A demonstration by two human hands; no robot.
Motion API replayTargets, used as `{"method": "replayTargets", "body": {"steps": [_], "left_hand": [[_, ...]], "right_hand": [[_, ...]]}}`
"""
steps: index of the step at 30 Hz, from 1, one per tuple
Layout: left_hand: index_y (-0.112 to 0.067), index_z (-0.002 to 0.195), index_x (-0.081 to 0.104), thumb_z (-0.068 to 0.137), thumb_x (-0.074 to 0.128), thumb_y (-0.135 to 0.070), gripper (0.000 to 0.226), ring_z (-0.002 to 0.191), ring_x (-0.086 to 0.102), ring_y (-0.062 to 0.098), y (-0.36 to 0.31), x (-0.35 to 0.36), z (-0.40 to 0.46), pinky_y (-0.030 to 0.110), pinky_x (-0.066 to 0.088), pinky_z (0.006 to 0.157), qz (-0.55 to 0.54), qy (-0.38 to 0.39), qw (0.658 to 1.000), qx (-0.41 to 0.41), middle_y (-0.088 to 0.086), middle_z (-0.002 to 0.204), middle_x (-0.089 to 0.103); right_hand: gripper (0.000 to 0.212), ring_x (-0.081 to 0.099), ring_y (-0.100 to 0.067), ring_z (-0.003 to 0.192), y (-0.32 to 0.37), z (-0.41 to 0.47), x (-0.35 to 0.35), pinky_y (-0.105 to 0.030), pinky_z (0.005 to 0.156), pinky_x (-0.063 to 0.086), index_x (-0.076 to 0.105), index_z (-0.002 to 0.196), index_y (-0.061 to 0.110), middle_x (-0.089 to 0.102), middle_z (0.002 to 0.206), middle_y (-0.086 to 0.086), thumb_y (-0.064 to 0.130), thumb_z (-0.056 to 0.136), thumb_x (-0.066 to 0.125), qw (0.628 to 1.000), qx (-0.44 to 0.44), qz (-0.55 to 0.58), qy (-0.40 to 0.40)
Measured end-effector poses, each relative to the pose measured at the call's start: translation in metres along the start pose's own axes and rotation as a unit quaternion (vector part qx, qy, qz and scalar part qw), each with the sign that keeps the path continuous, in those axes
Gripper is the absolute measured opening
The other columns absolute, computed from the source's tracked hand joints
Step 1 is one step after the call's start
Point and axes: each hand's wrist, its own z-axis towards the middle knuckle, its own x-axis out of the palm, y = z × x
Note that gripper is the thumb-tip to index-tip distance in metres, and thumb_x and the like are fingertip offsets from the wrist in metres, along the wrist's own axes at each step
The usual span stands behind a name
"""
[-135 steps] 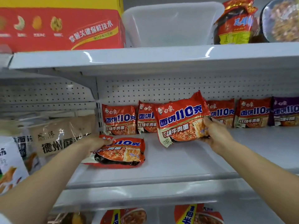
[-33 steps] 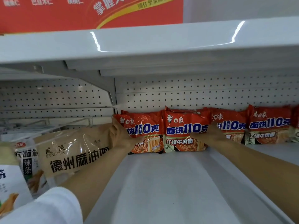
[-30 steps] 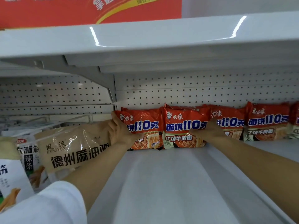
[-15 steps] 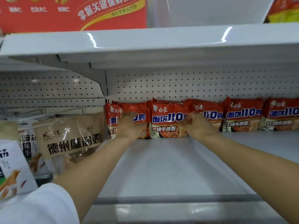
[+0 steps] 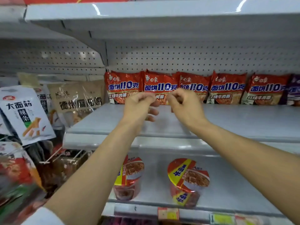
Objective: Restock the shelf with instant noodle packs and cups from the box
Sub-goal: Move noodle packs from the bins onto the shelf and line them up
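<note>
Red noodle packs (image 5: 228,87) stand along the white shelf's (image 5: 243,120) back; two cups (image 5: 188,181) sit on the shelf below (image 5: 235,189).

You have five red noodle packs (image 5: 227,87) standing upright in a row, edges overlapping, against the pegboard back of the white shelf (image 5: 227,120). Below, two red-and-yellow noodle cups (image 5: 188,181) sit apart on the lower shelf (image 5: 235,192).

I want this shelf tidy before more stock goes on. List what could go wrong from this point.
1. The red noodle packs only lean upright against the pegboard; a bump could topple the row.
2. Both hands, the left hand and the right hand, hang close in front of the row with curled fingers and might catch a pack.
3. On the shelf below, the left noodle cup looks tilted and could roll.
</note>
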Motion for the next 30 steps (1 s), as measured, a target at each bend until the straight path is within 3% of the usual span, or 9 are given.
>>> {"method": "replayTargets", "body": {"steps": [6,12,17,21,26,30], "left_hand": [[-0.013,0.098,0.067,0.101,0.05,-0.022,0.02,0.05,0.059,0.015,0.014,0.016,-0.072,0.023,0.044,0.041,-0.053,-0.022,0.998,-0.026,0.007,0.078,0.071],[-0.013,0.098,0.068,0.1,0.051,-0.015,0.018,0.051,0.058,0.015,0.044,0.013,-0.117,0.022,0.044,0.041,-0.044,-0.016,0.996,-0.072,0.005,0.074,0.071],[-0.013,0.102,0.069,0.101,0.052,-0.017,0.018,0.055,0.06,0.015,0.076,0.004,-0.131,0.023,0.044,0.044,-0.042,0.021,0.992,-0.119,0.007,0.078,0.071],[-0.014,0.101,0.069,0.1,0.053,-0.017,0.016,0.056,0.06,0.016,0.089,-0.005,-0.127,0.024,0.044,0.044,-0.038,0.038,0.988,-0.144,0.008,0.078,0.07],[-0.013,0.104,0.068,0.1,0.052,-0.016,0.016,0.057,0.06,0.018,0.108,-0.016,-0.134,0.025,0.045,0.045,-0.044,0.041,0.98,-0.189,0.009,0.08,0.071],[-0.014,0.105,0.067,0.101,0.051,-0.015,0.017,0.057,0.06,0.017,0.123,-0.017,-0.142,0.025,0.046,0.046,-0.038,0.032,0.975,-0.217,0.008,0.081,0.073]], "right_hand": [[0.01,0.059,-0.019,0.06,0.009,-0.068,-0.025,-0.045,0.061,0.051,0.059,0.087,0.032,0.06,0.06,0.004,0.038,0.092,0.053,0.999,-0.036,0.027,0.021],[0.019,0.057,-0.017,0.059,0.001,-0.123,-0.031,-0.049,0.06,0.051,0.06,0.09,0.03,0.06,0.06,0.005,0.046,0.088,0.05,0.993,-0.014,0.062,0.098],[0.024,0.063,-0.013,0.071,-0.014,-0.152,-0.022,-0.045,0.067,0.052,0.061,0.089,0.028,0.066,0.075,0.009,0.047,0.088,0.047,0.988,-0.014,0.029,0.148],[0.016,0.061,-0.01,0.068,-0.021,-0.16,-0.011,-0.042,0.064,0.051,0.061,0.09,0.03,0.065,0.073,0.008,0.041,0.091,0.05,0.984,-0.016,-0.011,0.176],[0.02,0.059,-0.01,0.063,-0.026,-0.185,0.003,-0.044,0.061,0.05,0.059,0.086,0.031,0.062,0.068,0.008,0.046,0.091,0.046,0.982,0.026,0.021,0.183],[0.014,0.059,-0.008,0.065,-0.038,-0.204,0.002,-0.042,0.063,0.051,0.061,0.085,0.03,0.063,0.07,0.011,0.036,0.094,0.051,0.979,0.033,-0.003,0.201]]}}
